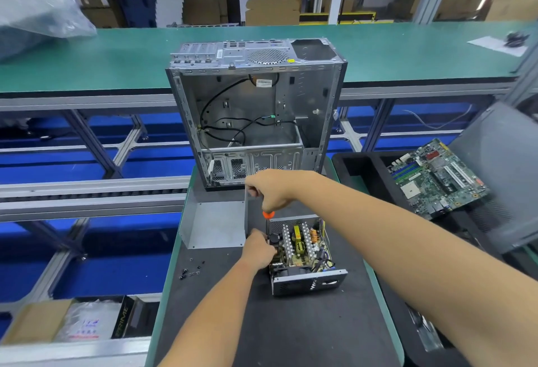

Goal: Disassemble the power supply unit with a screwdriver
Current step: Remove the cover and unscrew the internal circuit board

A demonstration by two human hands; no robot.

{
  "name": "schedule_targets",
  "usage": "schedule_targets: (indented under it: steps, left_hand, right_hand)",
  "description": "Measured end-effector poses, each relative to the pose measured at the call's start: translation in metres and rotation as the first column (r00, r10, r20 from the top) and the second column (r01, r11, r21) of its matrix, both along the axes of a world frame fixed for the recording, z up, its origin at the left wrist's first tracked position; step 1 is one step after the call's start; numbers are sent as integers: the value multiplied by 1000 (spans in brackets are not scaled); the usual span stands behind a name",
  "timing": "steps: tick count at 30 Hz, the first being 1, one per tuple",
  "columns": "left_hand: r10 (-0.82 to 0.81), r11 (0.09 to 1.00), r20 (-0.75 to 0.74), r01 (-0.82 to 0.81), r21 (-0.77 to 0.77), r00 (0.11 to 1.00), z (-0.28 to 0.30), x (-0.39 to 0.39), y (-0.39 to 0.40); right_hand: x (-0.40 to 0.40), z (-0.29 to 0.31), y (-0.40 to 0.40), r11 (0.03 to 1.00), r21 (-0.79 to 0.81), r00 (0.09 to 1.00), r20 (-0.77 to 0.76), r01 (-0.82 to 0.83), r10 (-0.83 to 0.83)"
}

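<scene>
One head-worn camera looked forward and down from close above the dark work mat (291, 323).

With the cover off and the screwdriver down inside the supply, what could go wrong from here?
1. The right hand drives the orange-collared screwdriver beside the exposed circuit board; a slip might gouge components.
2. The left hand rests at the open metal power supply unit, close to the shaft, so a slip might jab its fingers.
3. The small loose black screws lie near the dark mat's left edge and could roll off.
</scene>
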State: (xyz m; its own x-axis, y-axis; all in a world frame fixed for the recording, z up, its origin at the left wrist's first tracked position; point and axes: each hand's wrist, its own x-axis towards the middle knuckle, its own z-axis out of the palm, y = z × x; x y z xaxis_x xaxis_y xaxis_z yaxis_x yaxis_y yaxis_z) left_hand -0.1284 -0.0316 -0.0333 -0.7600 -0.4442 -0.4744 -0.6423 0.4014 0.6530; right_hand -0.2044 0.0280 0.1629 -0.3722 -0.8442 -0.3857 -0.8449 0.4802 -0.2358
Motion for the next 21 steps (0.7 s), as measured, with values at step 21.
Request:
schedule_targets:
  steps: [21]
  left_hand:
    - [-3,1000,24,3,13,1000,7,1,1]
  right_hand:
    - [3,3,-2,998,14,998,8,-60,60]
